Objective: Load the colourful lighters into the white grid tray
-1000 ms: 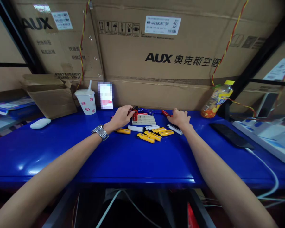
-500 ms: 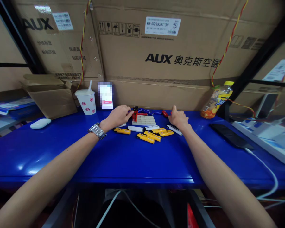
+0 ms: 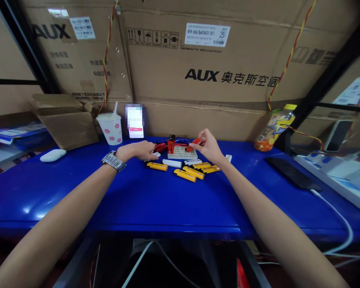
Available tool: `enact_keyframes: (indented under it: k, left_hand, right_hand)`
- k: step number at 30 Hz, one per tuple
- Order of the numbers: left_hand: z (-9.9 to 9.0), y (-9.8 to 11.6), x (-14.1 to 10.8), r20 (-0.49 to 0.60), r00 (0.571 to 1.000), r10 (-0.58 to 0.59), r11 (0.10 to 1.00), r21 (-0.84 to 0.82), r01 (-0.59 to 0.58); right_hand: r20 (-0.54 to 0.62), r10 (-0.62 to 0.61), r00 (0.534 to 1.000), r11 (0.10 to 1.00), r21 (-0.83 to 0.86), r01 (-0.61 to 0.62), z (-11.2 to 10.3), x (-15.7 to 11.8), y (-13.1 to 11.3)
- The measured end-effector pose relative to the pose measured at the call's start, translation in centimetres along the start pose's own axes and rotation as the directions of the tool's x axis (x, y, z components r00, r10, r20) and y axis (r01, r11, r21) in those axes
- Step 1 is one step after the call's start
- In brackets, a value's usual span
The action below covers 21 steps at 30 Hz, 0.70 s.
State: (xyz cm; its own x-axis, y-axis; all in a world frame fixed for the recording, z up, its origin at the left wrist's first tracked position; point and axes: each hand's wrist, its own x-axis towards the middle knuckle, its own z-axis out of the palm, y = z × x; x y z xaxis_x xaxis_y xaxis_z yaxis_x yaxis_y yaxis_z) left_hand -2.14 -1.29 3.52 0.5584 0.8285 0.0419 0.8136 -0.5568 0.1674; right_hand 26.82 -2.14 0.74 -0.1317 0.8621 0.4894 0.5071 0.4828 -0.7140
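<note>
In our right hand (image 3: pixel 209 149) the grip is closed to the width of a slim red stick-shaped piece with a dark end (image 3: pixel 196 142), pinched at a slant over the right rear of a pale tray with small rectangular compartments (image 3: pixel 183 156). Our left hand (image 3: pixel 140 150) has its fingers partly curled beside the tray, at a small white piece (image 3: pixel 156 155); we cannot tell if that grip has hold of it. Red pieces (image 3: pixel 160 147) lie just beyond those fingers, and upright red pieces with black tops (image 3: pixel 171 147) stand at the tray's left side. If our left fingers brushed these, they might topple; a slanted entry by the held piece could catch a divider and twist it loose. Blue pieces (image 3: pixel 183 140) lie behind the tray, a white cylindrical piece (image 3: pixel 172 163) and yellow cylindrical pieces (image 3: pixel 185 175) in front, where a low wrist could set them rolling across the glossy blue worktop (image 3: pixel 168 204).
</note>
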Motion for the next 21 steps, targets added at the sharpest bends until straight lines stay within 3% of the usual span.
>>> enact_keyframes:
  k: [7,12,16,21]
  left_hand:
    - [-0.3,0.7,-0.1,-0.275,0.960,-0.058,0.988,-0.154,0.016]
    - [-0.7,1.5,0.0,-0.316,0.948,-0.024,0.988,-0.154,-0.027]
    - [-0.7,1.7,0.2,-0.346,0.938,0.019,0.992,-0.110,-0.061]
    - [-0.8,1.7,0.3,-0.395,0.918,-0.037,0.985,-0.171,-0.034]
  right_hand:
    - [0.213,0.058,0.975,0.977,-0.212,-0.012,-0.7,-0.3,-0.3]
    - [0.366,0.009,0.931,0.888,-0.431,0.161,-0.6,-0.2,-0.2]
    - [0.270,-0.029,0.963,0.883,-0.445,0.151,-0.3,-0.4,-0.4]
    - [0.087,-0.042,0.995,0.930,-0.360,0.071,-0.4,-0.5,-0.8]
